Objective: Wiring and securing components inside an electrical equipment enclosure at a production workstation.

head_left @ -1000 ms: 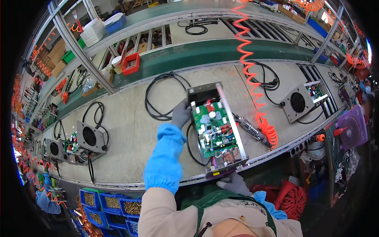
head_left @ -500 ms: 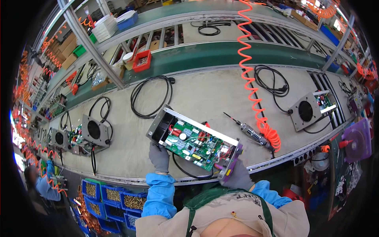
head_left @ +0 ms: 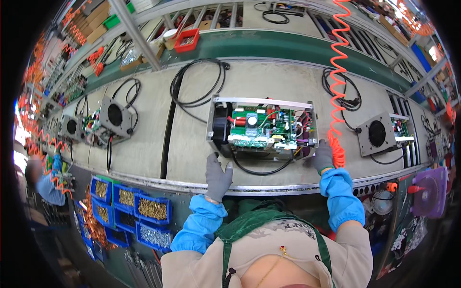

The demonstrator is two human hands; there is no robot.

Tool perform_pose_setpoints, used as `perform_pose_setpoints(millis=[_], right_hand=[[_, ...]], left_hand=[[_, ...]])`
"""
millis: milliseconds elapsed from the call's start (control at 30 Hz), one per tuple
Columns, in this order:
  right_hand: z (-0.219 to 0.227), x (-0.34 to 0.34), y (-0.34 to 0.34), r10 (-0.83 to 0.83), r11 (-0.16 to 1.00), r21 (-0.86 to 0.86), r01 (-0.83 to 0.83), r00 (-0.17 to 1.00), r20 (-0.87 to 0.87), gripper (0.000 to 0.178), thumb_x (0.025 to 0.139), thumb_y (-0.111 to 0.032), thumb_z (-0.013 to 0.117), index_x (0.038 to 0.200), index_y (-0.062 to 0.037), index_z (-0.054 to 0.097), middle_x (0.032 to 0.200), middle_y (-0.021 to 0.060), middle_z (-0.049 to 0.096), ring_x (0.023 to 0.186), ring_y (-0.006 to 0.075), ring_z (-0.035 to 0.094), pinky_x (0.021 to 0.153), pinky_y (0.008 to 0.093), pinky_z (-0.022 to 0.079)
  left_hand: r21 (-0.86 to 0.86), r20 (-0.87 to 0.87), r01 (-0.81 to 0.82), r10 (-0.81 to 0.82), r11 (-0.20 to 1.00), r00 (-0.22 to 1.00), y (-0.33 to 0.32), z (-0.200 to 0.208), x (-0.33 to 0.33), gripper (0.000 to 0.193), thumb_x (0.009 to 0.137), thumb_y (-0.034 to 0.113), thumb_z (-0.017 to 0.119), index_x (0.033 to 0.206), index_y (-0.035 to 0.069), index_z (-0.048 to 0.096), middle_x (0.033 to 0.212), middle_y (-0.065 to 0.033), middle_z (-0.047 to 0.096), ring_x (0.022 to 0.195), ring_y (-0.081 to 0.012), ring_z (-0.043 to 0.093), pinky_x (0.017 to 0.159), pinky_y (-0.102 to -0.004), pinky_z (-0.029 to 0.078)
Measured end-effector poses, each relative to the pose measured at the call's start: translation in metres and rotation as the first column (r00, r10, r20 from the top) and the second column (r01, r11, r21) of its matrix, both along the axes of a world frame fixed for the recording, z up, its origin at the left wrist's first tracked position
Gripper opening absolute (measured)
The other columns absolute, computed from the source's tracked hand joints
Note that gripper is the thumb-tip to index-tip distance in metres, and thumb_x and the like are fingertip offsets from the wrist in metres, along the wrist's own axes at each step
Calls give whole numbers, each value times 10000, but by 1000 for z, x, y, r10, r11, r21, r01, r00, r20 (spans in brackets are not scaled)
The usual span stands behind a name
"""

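Note:
An open-cased electronic unit point(head_left: 263, 126) with a green circuit board, a black fan at its left end and a black power cord stands on the bench before me. My left hand point(head_left: 218, 176), in a grey glove, is just below its lower left corner, thumb and fingers apart, holding nothing. At the unit's right end, my right hand point(head_left: 323, 157), gloved likewise, grips the lower corner, its fingertips partly hidden. Beside that hand, an orange coiled hose point(head_left: 337, 152) hangs down to the bench. The powered screwdriver seen earlier is out of sight.
More fan-ended units stand on the bench at left point(head_left: 114, 115) and right point(head_left: 377, 134). A looped black cable point(head_left: 175, 89) lies behind my unit. Blue bins of screws point(head_left: 152, 209) sit below the bench edge at left. A red tray point(head_left: 187, 41) rests on the green shelf.
The tilted unit has been lowered and straightened on the bench, farther from me. My left hand has come off it, and my right hand has moved to the right and forward. The view has shifted.

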State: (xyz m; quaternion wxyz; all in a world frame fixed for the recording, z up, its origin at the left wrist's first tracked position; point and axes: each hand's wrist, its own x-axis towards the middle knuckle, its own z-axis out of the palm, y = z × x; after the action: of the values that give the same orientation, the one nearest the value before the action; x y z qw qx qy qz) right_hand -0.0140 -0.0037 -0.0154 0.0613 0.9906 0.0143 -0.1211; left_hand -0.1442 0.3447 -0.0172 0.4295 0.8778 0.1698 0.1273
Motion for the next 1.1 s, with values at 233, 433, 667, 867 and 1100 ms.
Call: perform_pose_setpoints(millis=[233, 433, 667, 867, 1100], right_hand=[[-24, -51, -13, -61, 909, 401, 113, 988, -140, 698, 603, -299, 803, 1168, -11, 512, 1025, 205, 624, 951, 356, 620, 834, 449, 505], [-2, -129, -43, -25, 174, 757, 630, 771, -636, 432, 690, -119, 652, 1079, -51, 476, 826, 75, 585, 627, 195, 600, 525, 294, 508], [44, -188, -81, 205, -79, 602, 794, 604, -770, 668, 639, -287, 748, 1201, -28, 496, 790, 46, 583, 594, 165, 578, 511, 276, 496], [21, -160, -10, 395, 144, 607, 782, 517, -759, 814, 597, -405, 825, 1235, -26, 488, 801, 53, 598, 625, 158, 598, 553, 277, 520], [53, -136, 72, 521, 254, 572, 780, 388, -761, 889, 592, -474, 795, 1270, -20, 444, 742, 70, 581, 574, 160, 599, 632, 299, 549]], left_hand=[[-280, -123, 80, -119, 957, 985, -13, -26, -54, 663, 840, 235, 649, 1392, 3, 363, 1306, -223, 457, 1106, -313, 551, 926, -387, 462], [-76, -4, 29, -29, 997, 1000, 5, -14, -10, 842, 777, 204, 651, 1455, -19, 204, 1449, -268, 316, 1350, -406, 308, 1133, -408, 254], [-230, -50, -17, 6, 973, 999, -11, -2, -9, 834, 751, 221, 665, 1460, 52, 259, 1354, -227, 459, 1256, -369, 451, 1071, -400, 361], [-208, -30, 194, -205, 959, 978, 41, 17, -91, 485, 809, 211, 618, 1258, 37, 566, 1224, -208, 578, 1136, -320, 562, 977, -384, 449], [808, -43, -349, 639, 474, 768, 198, 12, -217, 185, 801, 190, 615, 973, 160, 678, 913, -51, 668, 929, -247, 611, 792, -394, 482]])
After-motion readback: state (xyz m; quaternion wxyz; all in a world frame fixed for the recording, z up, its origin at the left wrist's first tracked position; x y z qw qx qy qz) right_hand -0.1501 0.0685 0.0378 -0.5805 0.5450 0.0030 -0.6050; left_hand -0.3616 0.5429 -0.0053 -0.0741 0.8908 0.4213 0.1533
